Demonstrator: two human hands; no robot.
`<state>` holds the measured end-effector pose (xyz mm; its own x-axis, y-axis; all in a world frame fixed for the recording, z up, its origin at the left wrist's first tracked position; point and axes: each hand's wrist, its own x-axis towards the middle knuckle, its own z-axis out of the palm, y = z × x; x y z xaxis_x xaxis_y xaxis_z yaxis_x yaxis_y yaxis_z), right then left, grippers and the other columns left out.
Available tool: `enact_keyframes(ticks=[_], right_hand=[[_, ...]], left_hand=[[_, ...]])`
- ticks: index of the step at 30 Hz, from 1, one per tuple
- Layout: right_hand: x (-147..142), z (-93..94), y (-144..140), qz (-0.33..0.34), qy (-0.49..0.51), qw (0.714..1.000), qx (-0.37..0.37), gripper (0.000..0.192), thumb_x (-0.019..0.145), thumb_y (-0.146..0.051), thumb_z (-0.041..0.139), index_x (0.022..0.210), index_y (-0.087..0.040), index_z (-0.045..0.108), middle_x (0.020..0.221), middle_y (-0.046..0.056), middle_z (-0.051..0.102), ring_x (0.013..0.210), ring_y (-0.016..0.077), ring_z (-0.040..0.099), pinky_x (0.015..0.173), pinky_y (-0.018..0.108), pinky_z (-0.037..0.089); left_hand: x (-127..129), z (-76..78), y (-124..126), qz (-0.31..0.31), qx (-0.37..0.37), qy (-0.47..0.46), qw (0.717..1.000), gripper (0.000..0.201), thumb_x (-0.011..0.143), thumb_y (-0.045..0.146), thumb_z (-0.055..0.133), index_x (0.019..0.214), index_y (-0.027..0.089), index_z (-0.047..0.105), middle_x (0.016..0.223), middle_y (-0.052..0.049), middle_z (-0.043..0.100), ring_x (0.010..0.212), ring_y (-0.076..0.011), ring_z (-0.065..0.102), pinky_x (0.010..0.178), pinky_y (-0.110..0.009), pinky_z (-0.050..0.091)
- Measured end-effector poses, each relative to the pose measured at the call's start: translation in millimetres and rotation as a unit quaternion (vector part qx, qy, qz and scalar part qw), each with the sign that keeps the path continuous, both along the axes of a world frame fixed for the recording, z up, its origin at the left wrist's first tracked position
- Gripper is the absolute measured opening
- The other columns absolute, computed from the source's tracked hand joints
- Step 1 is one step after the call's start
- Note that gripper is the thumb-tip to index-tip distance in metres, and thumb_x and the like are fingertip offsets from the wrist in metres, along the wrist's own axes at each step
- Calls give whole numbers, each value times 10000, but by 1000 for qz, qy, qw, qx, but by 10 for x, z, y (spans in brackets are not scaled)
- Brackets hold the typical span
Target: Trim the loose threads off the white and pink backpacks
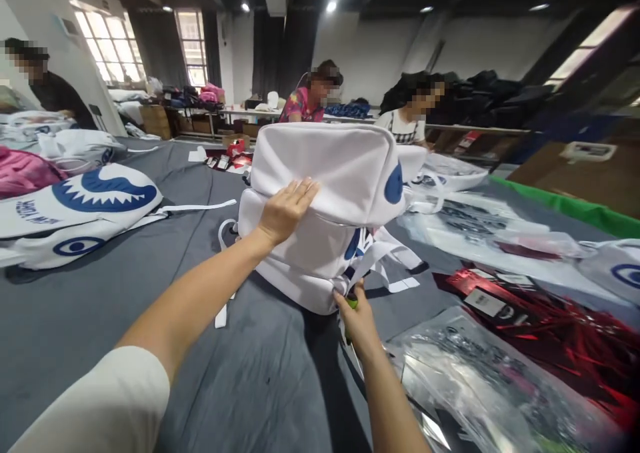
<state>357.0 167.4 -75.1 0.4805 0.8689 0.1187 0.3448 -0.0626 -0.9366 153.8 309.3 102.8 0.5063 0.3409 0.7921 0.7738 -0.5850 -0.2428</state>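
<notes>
Grey cloth covers the table (100,320); on it stands a white backpack (325,226). The right hand (356,320) pinches a small green tool at a strap (373,256) — apparently trimming; careful aim needed. Left hand (285,210) presses flat, fingers spread, steadying it.

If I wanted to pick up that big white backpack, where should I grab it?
Probably best by its wide rounded top, coming down from above. The white backpack stands upright on the grey table, and the left hand already lies flat on that top. The right hand pinches at the lower edge, where the loose straps dangle; those look floppy.
</notes>
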Motion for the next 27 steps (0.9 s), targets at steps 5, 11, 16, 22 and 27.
enact_keyframes(ticks=[5, 11, 16, 22, 27], right_hand=[[35, 40, 116, 60, -56, 997, -3, 820, 776, -551, 602, 1486, -174, 439, 1380, 146, 600, 1298, 324, 534, 1086, 498, 415], [59, 392, 860, 37, -109, 993, -19, 762, 851, -328, 550, 1554, -152, 316, 1389, 151, 593, 1269, 285, 553, 1058, 419, 443], [-234, 468, 1159, -10, -259, 966, -13, 844, 813, -53, 539, 1589, -128, 217, 1628, 265, 176, 1477, 397, 263, 1148, 548, 294], [-694, 143, 1291, 98, -443, 891, -12, 737, 829, 49, 532, 1499, -247, 454, 1641, 256, 134, 1490, 503, 103, 1044, 658, 358], [-566, 104, 2071, 104, -399, 911, 30, 676, 889, -22, 555, 1534, -131, 384, 1609, 360, -27, 1474, 545, -26, 973, 740, 284]], left_hand=[[-321, -213, -226, 21, 1, -26, 999, 533, 951, 38, 336, 1410, 183, 566, 1399, -111, 591, 1270, -251, 606, 994, -335, 548], [-144, -102, 67, 56, -132, -29, 989, 558, 955, 80, 322, 1490, 164, 457, 1522, -156, 457, 1396, -303, 479, 1049, -438, 489], [345, 58, 699, 71, -207, -50, 975, 626, 961, 273, 507, 1526, 73, 327, 1606, -202, 311, 1488, -350, 300, 1191, -531, 311], [395, -102, 1087, 63, -177, -55, 981, 773, 917, 337, 646, 1561, 130, 271, 1637, -131, 269, 1529, -320, 208, 1267, -526, 189], [419, -124, 1332, 212, -107, 126, 963, 717, 923, 319, 107, 941, -9, 744, 1607, -49, 143, 1455, -310, 99, 1005, -317, 358]])
